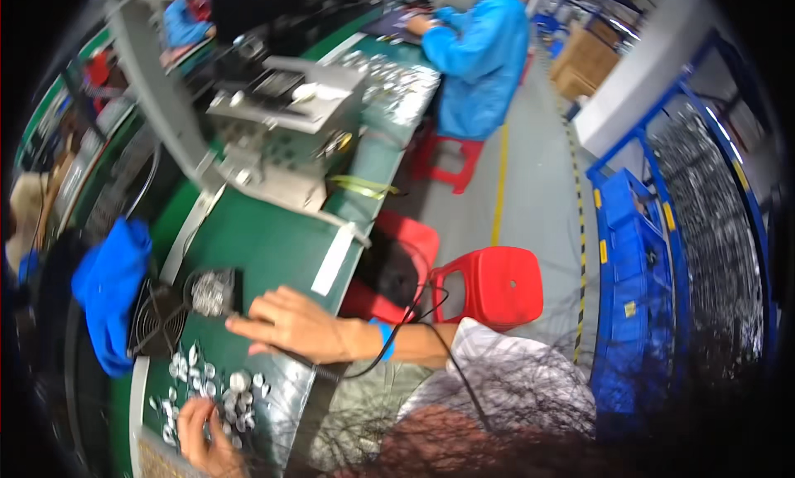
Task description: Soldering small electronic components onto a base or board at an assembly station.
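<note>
Green matting covers the workbench (281, 246), and many small shiny silver-and-white parts (199, 370) lie scattered on its near end. My left hand (209, 441) is low among these parts, its fingers bent and the thumb apart from them; nothing shows between them. My right hand (290, 322) stretches over the bench with fingers extended, holding nothing visible. It wears a blue wrist strap (383, 339) with a black cord. Just past its fingertips stands a clump of silvery parts (214, 292) at a dark holder. A round white piece (240, 382) sits among the loose parts.
A black fan with a grille (159, 319) and a blue cloth (114, 292) stand at the bench's left edge. Farther up is a metal machine (286, 122). A co-worker in blue (476, 60) sits beyond it. Red stools (501, 287) and blue bins (629, 271) are to the right.
</note>
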`<state>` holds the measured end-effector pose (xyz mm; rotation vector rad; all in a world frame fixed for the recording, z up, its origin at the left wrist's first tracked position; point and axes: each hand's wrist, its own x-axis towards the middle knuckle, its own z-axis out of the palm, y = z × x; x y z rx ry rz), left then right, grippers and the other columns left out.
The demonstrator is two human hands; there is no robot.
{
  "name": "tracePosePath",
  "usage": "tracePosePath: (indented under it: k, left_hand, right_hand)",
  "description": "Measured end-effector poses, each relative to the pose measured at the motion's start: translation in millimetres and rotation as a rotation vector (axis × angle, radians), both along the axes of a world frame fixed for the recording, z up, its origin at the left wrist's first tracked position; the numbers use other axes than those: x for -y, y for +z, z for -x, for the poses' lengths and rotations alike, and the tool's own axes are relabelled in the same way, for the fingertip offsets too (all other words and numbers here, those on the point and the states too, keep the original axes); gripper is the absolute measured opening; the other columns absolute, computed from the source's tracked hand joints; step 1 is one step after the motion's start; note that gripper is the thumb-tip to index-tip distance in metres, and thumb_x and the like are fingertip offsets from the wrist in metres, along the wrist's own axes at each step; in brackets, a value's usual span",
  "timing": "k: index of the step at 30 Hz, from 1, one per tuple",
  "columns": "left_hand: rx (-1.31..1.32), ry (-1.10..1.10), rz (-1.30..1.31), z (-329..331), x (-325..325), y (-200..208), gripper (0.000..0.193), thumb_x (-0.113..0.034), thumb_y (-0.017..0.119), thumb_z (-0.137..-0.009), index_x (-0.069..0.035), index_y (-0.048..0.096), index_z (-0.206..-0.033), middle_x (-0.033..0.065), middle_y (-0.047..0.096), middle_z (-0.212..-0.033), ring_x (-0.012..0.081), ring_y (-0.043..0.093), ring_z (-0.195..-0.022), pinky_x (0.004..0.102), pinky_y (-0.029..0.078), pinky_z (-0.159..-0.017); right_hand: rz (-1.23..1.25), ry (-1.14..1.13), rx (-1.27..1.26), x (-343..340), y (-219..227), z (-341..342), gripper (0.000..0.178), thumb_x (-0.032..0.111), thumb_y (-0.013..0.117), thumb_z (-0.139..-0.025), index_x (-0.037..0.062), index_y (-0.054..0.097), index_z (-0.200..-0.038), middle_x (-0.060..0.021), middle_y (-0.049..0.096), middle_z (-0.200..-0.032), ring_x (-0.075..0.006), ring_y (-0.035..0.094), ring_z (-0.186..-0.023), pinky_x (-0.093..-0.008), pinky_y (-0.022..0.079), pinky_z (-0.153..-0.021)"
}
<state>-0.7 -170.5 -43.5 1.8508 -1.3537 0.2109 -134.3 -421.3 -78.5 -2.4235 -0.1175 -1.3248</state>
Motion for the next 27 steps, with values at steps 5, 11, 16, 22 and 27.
tracePosePath:
  k: [5, 11, 16, 22, 27]
  left_hand:
    - [-0.145, 0.301, 0.032, -36, -69, 36, 0.016, 0.003, 0.063, -0.098, 0.004, 0.069, -0.112, 0.0151, 0.072, -0.107, 0.0304, 0.07, -0.101, 0.0373, 0.055, -0.096]
    - [-0.288, 0.563, 0.043, -106, -184, 52, 0.022, -0.01, 0.069, -0.098, 0.002, 0.07, -0.116, 0.0051, 0.071, -0.108, 0.0133, 0.066, -0.098, 0.0284, 0.053, -0.088]
    - [-0.431, 0.655, -0.002, -182, -186, 33, 0.023, -0.005, 0.067, -0.094, 0.005, 0.071, -0.114, 0.0067, 0.074, -0.097, 0.0154, 0.071, -0.09, 0.0307, 0.058, -0.08]
    - [0.071, 0.832, -0.37, -260, -109, 4, 0.039, -0.007, 0.067, -0.08, -0.001, 0.073, -0.117, 0.0214, 0.074, -0.112, 0.0368, 0.071, -0.105, 0.0435, 0.056, -0.095]
    - [0.056, 0.695, -0.649, -282, -14, -28, 0.021, -0.02, 0.068, -0.086, -0.004, 0.076, -0.096, 0.0238, 0.073, -0.105, 0.0409, 0.071, -0.102, 0.0514, 0.057, -0.09]
  right_hand:
    - [-0.097, 0.042, 0.027, -2, -1, 10, 0.061, 0.023, 0.083, -0.083, 0.008, 0.063, -0.139, -0.0042, 0.046, -0.075, -0.023, 0.051, -0.068, -0.0386, 0.043, -0.062]
    - [-0.314, 0.168, -0.088, -8, -9, 23, 0.036, 0.0, 0.063, -0.098, -0.0033, 0.06, -0.134, -0.014, 0.073, -0.093, -0.0238, 0.07, -0.082, -0.0335, 0.056, -0.074]
    - [-0.419, 0.192, -0.145, -6, -17, 27, 0.036, 0.0, 0.06, -0.1, -0.0044, 0.057, -0.136, -0.0148, 0.074, -0.092, -0.0258, 0.07, -0.081, -0.0377, 0.056, -0.08]
    - [-0.431, 0.165, -0.201, 1, -30, 32, 0.04, 0.013, 0.054, -0.107, -0.0042, 0.052, -0.142, -0.0113, 0.074, -0.095, -0.0189, 0.067, -0.082, -0.0326, 0.054, -0.079]
    - [-0.373, 0.123, -0.107, -2, -30, 34, 0.032, 0.001, 0.059, -0.1, -0.0082, 0.057, -0.131, -0.0182, 0.073, -0.09, -0.0327, 0.071, -0.079, -0.0421, 0.056, -0.081]
